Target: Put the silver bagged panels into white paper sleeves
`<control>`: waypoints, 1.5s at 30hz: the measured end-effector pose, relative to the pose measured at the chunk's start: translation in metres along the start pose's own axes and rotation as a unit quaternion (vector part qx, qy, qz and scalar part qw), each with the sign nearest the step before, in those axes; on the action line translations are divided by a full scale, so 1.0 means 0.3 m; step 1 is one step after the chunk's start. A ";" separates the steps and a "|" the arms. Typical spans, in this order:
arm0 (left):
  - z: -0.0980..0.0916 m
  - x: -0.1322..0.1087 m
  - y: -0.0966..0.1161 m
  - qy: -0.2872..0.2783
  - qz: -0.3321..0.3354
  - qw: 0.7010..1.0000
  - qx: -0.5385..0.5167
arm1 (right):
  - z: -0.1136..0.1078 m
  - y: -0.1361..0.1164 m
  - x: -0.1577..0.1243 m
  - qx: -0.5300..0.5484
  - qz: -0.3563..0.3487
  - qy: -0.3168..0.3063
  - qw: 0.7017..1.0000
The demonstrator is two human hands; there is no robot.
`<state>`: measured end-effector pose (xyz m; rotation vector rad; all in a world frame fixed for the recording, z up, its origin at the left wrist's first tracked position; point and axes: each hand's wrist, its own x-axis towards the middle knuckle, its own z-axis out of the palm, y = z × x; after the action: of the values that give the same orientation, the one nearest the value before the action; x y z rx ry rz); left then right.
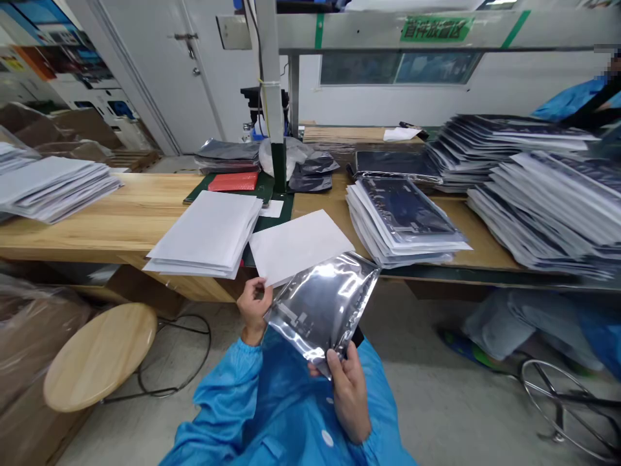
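A shiny, see-through silvery bag [323,307] with a dark flat panel inside is tilted above my lap. My right hand [350,391] grips its lower edge, thumb on top. Closed in a pinch, my left hand [255,304] is at the near left corner of a white sheet [301,246], just beside the bag's left corner. That sheet lies over the table edge, and the bag overlaps its near right part. To its left rests a stack of white sheets [206,230]. On the right, a pile of white sheets has a dark bagged panel [407,207] on top.
Tall piles of bagged panels and sheets [553,213] fill the table's right side. A metal post [269,77] rises at the middle, near a red pouch [233,181]. A round wooden stool [101,356] stands at left. Another person's leg [524,327] is under the table at right.
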<state>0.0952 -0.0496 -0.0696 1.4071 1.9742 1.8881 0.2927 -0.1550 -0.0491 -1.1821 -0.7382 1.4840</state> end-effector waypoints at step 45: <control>0.037 0.449 0.127 -0.138 -0.100 0.962 -0.212 | 0.017 -0.491 0.762 -0.166 -0.350 -0.095 0.917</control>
<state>0.0448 0.0369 0.0288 1.2155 1.4189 1.7707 0.3482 0.1023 0.0193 -0.8690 -1.4188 0.8881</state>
